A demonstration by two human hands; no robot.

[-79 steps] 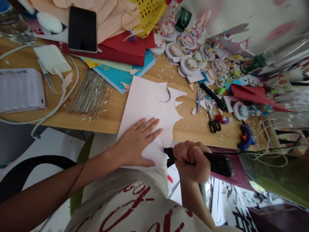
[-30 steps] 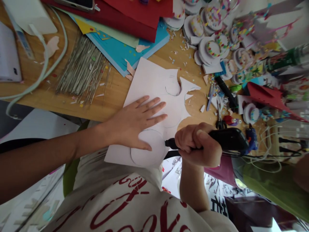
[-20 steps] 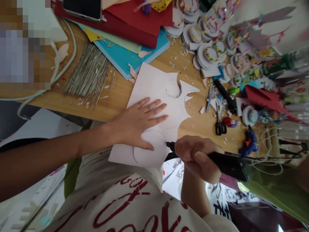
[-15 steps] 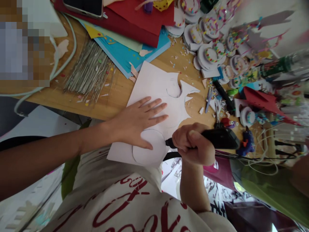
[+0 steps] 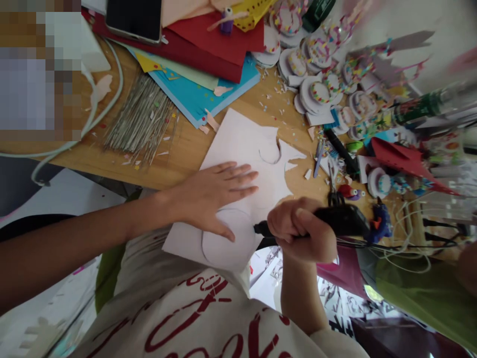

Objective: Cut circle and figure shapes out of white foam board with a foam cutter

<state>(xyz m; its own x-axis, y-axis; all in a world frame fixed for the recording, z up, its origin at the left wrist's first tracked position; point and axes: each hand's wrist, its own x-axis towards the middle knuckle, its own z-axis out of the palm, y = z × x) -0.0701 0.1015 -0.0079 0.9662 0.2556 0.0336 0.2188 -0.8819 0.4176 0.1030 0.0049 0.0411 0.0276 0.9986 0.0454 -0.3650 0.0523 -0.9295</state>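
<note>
A white foam sheet (image 5: pixel 238 144) with ragged cut-outs lies on the wooden table and hangs over its near edge. My left hand (image 5: pixel 214 191) lies flat on it, fingers stretched out, thumb beside a round outline (image 5: pixel 227 243) cut into the sheet's near corner. My right hand (image 5: pixel 301 231) is closed round a black corded hand tool (image 5: pixel 335 221). The tool's thin tip touches the right side of the round outline.
Coloured paper sheets (image 5: pixel 208 59) and a phone (image 5: pixel 134 19) lie at the back. A bundle of thin sticks (image 5: pixel 139 122) sits to the left. Decorated white discs (image 5: pixel 316 89), scissors (image 5: pixel 331 186), a blue glue gun (image 5: pixel 378 223) and cables crowd the right side.
The tool tip has stayed on the circle's right edge while my right hand rocked up and down. The circle's cut line has grown longer. My left hand has barely shifted.
</note>
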